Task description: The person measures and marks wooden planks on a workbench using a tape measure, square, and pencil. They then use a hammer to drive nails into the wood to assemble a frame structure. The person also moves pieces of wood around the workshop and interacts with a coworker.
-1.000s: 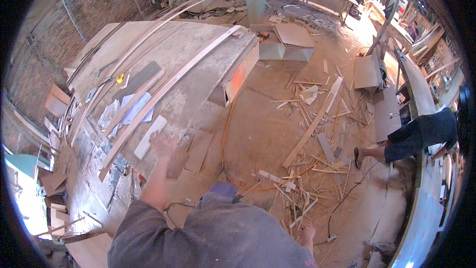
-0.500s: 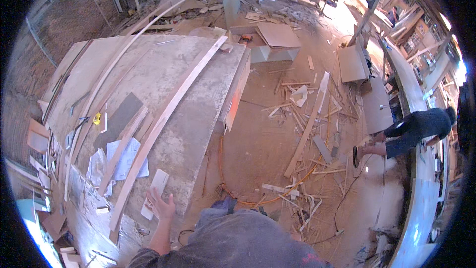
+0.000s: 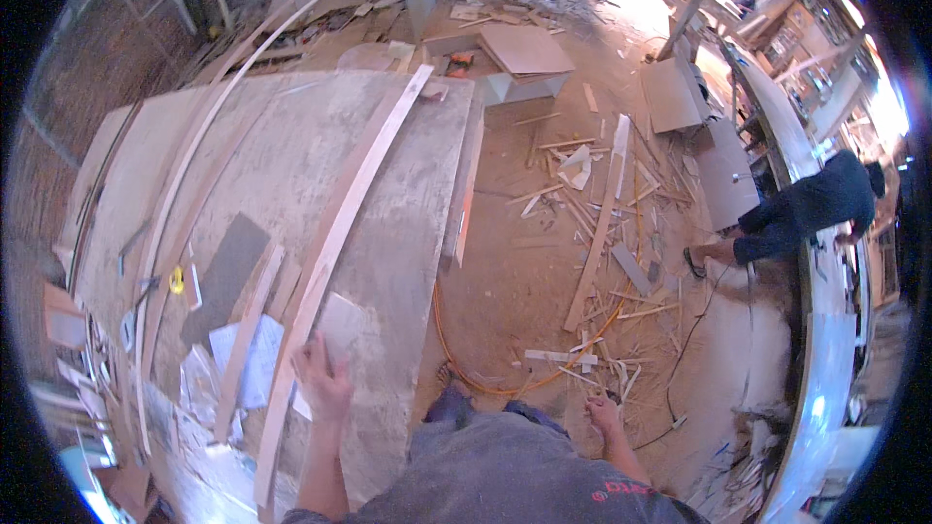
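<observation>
My left hand (image 3: pixel 325 386) is over the near part of the large pale work surface (image 3: pixel 398 262), its fingers stretched forward and apart. Just beyond the fingertips is a small pale board piece (image 3: pixel 342 323); whether they touch it is unclear. A long, narrow wooden strip (image 3: pixel 335 238) runs along the surface close to that hand's left. My right hand (image 3: pixel 604 414) hangs low at my right side, above the littered floor. Its fingers are curled, with a small dark thing at their tips that is too small to name.
Papers (image 3: pixel 254 361), a grey sheet (image 3: pixel 228 272) and a yellow tape measure (image 3: pixel 177 279) lie on the left. Wood offcuts (image 3: pixel 582 204) and an orange hose (image 3: pixel 524 389) litter the floor. At right, another person (image 3: pixel 811 209) leans over a long bench (image 3: pixel 825 359).
My left hand has moved forward, and the small pale board piece lies farther along the surface. My right hand has come into view. The view has shifted slightly.
</observation>
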A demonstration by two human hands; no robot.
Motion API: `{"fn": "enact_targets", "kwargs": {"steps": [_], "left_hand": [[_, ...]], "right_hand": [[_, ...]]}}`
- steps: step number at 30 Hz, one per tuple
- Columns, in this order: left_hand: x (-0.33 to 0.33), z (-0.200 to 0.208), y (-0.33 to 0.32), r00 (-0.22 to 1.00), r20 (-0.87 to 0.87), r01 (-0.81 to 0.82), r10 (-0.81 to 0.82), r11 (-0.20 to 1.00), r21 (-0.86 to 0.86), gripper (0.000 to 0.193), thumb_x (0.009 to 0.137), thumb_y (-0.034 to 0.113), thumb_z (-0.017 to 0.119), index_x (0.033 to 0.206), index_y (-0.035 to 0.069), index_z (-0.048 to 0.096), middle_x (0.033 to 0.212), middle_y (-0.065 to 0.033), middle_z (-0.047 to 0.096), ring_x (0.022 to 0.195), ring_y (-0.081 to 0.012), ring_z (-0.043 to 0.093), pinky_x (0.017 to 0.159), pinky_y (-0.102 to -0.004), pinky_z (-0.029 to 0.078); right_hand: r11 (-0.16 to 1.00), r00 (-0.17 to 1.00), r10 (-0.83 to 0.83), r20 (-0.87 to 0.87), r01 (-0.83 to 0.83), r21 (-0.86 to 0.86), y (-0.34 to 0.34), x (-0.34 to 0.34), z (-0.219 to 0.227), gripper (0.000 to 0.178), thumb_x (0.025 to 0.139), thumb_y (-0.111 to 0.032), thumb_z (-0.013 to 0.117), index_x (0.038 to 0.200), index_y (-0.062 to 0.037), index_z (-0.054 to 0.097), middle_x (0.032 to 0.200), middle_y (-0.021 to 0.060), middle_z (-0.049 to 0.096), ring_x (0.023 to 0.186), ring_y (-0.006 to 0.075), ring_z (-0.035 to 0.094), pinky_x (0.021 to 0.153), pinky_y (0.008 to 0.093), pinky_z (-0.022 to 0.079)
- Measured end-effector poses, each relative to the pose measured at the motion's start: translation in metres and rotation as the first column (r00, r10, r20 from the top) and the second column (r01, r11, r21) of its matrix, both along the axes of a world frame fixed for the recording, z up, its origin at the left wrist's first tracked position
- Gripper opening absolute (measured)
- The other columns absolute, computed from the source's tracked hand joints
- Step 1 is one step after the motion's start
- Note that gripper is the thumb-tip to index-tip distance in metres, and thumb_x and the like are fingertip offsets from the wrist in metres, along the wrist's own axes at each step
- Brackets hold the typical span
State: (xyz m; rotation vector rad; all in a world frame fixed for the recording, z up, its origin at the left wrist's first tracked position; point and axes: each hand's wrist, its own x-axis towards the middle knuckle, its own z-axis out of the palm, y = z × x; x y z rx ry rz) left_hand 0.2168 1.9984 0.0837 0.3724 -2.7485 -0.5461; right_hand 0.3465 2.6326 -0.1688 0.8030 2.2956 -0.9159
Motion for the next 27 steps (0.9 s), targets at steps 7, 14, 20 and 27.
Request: {"fn": "enact_targets", "kwargs": {"steps": [7, 14, 20, 27], "left_hand": [[-0.187, -0.087, -0.132, 0.974, -0.219, 0.040, -0.057, 0.996, -0.081, 0.058, 0.083, 0.011, 0.071, 0.136, -0.002, 0.054, 0.119, -0.0199, 0.056, 0.113, -0.0374, 0.054, 0.099, -0.0474, 0.045], [-0.227, -0.079, -0.062, 0.968, 0.251, 0.053, -0.001, 0.978, -0.203, 0.062, 0.087, 0.024, 0.070, 0.139, -0.002, 0.049, 0.133, -0.0232, 0.053, 0.122, -0.0399, 0.051, 0.103, -0.0504, 0.042], [-0.206, -0.077, -0.031, 0.946, 0.309, -0.057, 0.101, 0.987, -0.147, 0.066, 0.090, 0.033, 0.069, 0.142, -0.001, 0.046, 0.140, -0.0260, 0.050, 0.127, -0.0422, 0.049, 0.106, -0.0525, 0.040], [-0.199, -0.167, -0.105, 0.992, 0.034, -0.106, 0.121, 0.951, -0.291, 0.059, 0.093, 0.025, 0.064, 0.146, 0.006, 0.046, 0.131, -0.0235, 0.054, 0.118, -0.0419, 0.053, 0.099, -0.0517, 0.042]], "right_hand": [[0.853, 0.924, 0.367, 0.104, -0.379, 0.358, -0.004, 0.043, 0.008, 0.037, 0.091, -0.034, 0.061, 0.118, -0.0115, 0.072, 0.120, 0.0137, 0.071, 0.100, 0.0309, 0.070, 0.086, 0.0410, 0.057], [0.940, 0.986, -0.162, -0.025, 0.163, 0.299, -0.036, 0.117, 0.059, 0.043, 0.092, -0.043, 0.056, 0.118, -0.0122, 0.071, 0.119, 0.0152, 0.069, 0.107, 0.0365, 0.066, 0.092, 0.0465, 0.053], [0.984, 0.968, -0.026, 0.250, -0.019, 0.176, -0.056, 0.215, -0.023, 0.041, 0.091, -0.049, 0.055, 0.101, -0.0155, 0.077, 0.103, 0.0175, 0.074, 0.100, 0.0369, 0.070, 0.084, 0.0476, 0.055], [0.999, 0.993, 0.030, 0.114, -0.035, 0.042, -0.005, 0.189, -0.079, 0.040, 0.083, -0.046, 0.063, 0.100, -0.0138, 0.078, 0.100, 0.0145, 0.075, 0.095, 0.0351, 0.071, 0.088, 0.0462, 0.056]]}}
